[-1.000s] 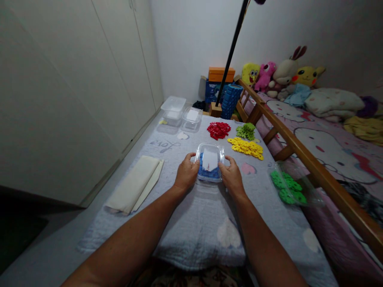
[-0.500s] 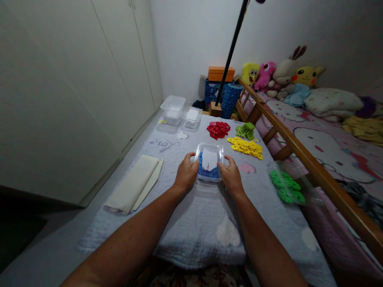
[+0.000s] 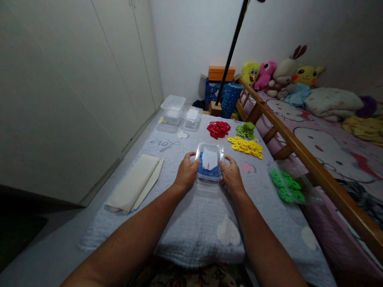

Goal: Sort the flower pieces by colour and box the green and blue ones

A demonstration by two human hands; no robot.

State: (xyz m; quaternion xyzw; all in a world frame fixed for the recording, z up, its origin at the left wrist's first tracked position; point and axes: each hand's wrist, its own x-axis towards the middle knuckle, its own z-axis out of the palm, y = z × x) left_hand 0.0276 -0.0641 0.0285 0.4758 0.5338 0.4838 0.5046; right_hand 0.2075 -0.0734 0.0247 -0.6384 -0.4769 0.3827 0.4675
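Observation:
Between my hands is a clear lidded plastic container [image 3: 209, 175] with blue pieces inside and a white label on its lid. My left hand [image 3: 188, 172] grips its left side, thumb on the edge. On the right side my right hand [image 3: 231, 173] holds it the same way, fingers curled behind. Beyond it lie a heap of red pieces [image 3: 218, 129], a heap of yellow pieces [image 3: 245, 147] and a heap of light green pieces [image 3: 245, 130]. Over to the right, a clear plastic bag [image 3: 309, 195] holds green disc-like pieces [image 3: 285, 185].
Clear plastic containers [image 3: 173, 103] stand at the table's far left, beside a clear container with a white label [image 3: 192, 114]. A folded beige cloth [image 3: 134, 183] lies left of my arm. A wooden bed rail [image 3: 287, 139] runs along the right. A black pole [image 3: 231, 52] rises behind the table.

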